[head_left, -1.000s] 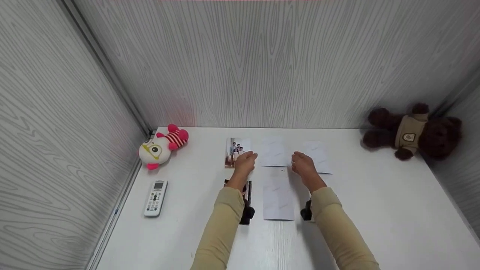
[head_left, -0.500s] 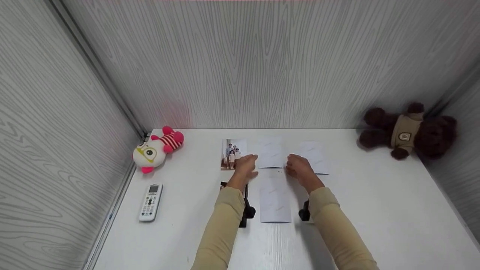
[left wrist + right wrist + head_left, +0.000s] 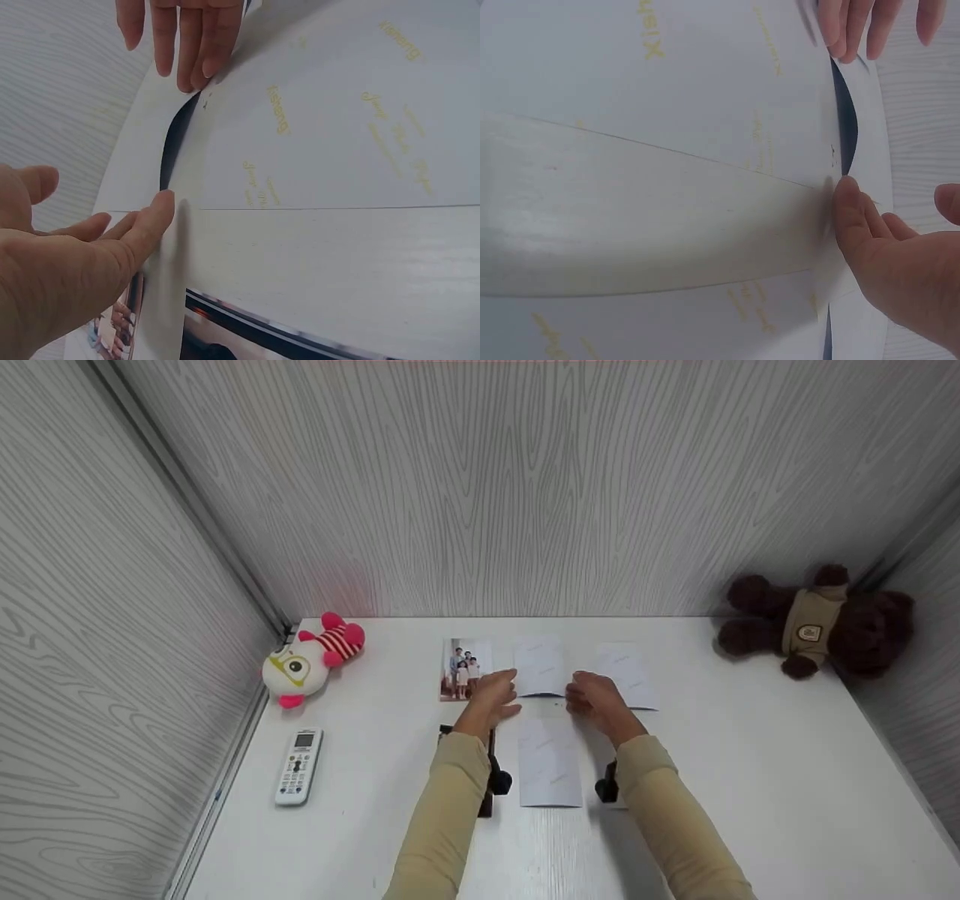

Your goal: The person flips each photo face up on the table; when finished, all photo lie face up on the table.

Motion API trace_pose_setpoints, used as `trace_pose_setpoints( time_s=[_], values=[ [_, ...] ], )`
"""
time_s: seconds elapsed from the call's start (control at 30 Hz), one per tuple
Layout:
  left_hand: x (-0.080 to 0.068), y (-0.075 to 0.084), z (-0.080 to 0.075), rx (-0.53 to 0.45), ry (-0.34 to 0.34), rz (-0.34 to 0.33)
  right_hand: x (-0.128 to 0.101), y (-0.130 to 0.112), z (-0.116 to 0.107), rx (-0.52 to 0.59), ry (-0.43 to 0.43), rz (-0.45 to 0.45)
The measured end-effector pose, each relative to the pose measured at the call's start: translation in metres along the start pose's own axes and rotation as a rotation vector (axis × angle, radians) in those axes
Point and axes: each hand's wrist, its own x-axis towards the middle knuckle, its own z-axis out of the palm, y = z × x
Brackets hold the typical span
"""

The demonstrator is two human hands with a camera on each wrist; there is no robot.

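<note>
A white-backed photo print (image 3: 539,664), face down, lies in the middle of the back row, its near edge bowed up off the table. My left hand (image 3: 491,697) is at its left side, fingertips at the near left corner. Opposite, my right hand (image 3: 596,701) has its fingertips at the near right corner. In both wrist views the fingers are extended and a dark gap shows under the bowed edge (image 3: 174,139). A family photo (image 3: 457,667) lies face up by my left hand. Another face-down print (image 3: 550,765) lies in front, between my forearms.
Beyond my right hand lies another face-down print (image 3: 630,675). A dark-edged photo (image 3: 486,808) is mostly hidden under my left forearm. At the left are a plush toy (image 3: 311,660) and a remote control (image 3: 299,767). A brown teddy bear (image 3: 821,622) lies at the back right.
My hands have come slightly closer together at the middle back print, and its near edge now bows up. The whole view has shifted a little.
</note>
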Motion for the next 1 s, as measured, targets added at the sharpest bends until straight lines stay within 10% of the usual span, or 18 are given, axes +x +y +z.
trace_pose_setpoints(
  time_s=[0.4, 0.8, 1.0],
  values=[
    [0.002, -0.002, 0.002, 0.070, 0.037, -0.047, -0.003, 0.000, -0.002, 0.013, 0.007, 0.027],
    [0.004, -0.008, 0.010, 0.201, 0.085, 0.045, -0.006, 0.003, -0.003, 0.036, -0.020, 0.063],
    [0.004, -0.010, 0.014, 0.196, 0.088, 0.047, -0.006, 0.004, -0.003, -0.110, 0.030, 0.006]
  ],
)
